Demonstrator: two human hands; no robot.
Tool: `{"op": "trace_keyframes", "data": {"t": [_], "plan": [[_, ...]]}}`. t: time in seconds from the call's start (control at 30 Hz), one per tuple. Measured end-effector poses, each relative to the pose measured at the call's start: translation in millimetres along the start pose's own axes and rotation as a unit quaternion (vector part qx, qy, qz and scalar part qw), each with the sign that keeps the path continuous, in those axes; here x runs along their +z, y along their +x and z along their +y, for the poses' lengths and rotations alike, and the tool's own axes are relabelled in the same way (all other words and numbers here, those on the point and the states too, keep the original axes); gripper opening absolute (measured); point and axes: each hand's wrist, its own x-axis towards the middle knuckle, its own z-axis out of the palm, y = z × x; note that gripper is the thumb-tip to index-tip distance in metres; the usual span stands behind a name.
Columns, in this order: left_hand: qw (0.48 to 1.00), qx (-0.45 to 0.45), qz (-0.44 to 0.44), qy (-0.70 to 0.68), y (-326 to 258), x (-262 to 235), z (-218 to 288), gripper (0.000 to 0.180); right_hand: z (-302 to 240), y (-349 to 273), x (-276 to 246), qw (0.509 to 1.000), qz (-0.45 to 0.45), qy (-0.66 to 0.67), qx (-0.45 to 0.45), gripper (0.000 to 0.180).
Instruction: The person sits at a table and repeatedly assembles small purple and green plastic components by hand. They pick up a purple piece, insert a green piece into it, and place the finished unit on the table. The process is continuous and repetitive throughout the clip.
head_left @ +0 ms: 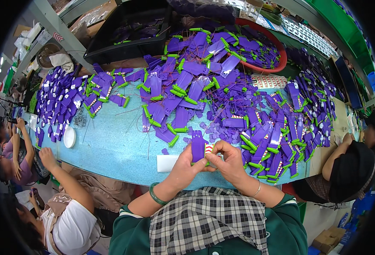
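Note:
Close in front of me, my left hand grips a flat purple plastic part with its notched end pointing away. My right hand pinches at the part's right side, where a small red-and-white chevron-striped piece with a green edge shows. Whether that striped piece is fixed to the part, I cannot tell. Thumbs and fingertips of both hands meet at the lower end and hide it. Beside my left wrist lies a white rectangular card or pad on the blue tabletop.
A large heap of purple parts with green ends spreads across the table. Behind stand a black bin and a red basin. A small white bowl sits left, near another purple pile. Co-workers sit on both sides.

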Motion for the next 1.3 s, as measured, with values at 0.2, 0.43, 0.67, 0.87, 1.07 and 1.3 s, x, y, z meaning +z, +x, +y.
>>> {"op": "trace_keyframes", "data": {"t": [0.2, 0.43, 0.67, 0.87, 1.07, 1.3], "plan": [[1.000, -0.002, -0.024, -0.013, -2.1, 1.8, -1.9, 0.030, -14.8, 3.7, -4.8, 0.966, 0.040, -0.169, -0.190, 0.017], [0.998, 0.021, -0.047, -0.031, -7.3, 3.4, 1.4, 0.027, -18.2, 8.4, -8.5, 0.968, -0.016, -0.187, -0.167, 0.028], [0.933, -0.226, -0.107, -0.259, 1.6, 7.1, -5.6, 0.041, -14.5, 14.2, -10.8, 0.977, -0.175, -0.100, -0.077, 0.031], [0.906, -0.210, -0.239, -0.278, 5.4, -5.4, -11.3, 0.038, -19.2, 10.4, -12.2, 0.982, -0.166, 0.086, 0.039, 0.033], [0.886, 0.269, 0.026, 0.376, -6.8, -0.5, 18.9, 0.015, -24.8, 11.8, -12.7, 0.965, -0.116, 0.225, 0.070, 0.038], [0.584, 0.549, -0.007, 0.598, 2.3, -9.2, 34.8, 0.020, -26.6, 15.4, -18.0, 0.950, -0.154, 0.213, 0.167, 0.013]]}}
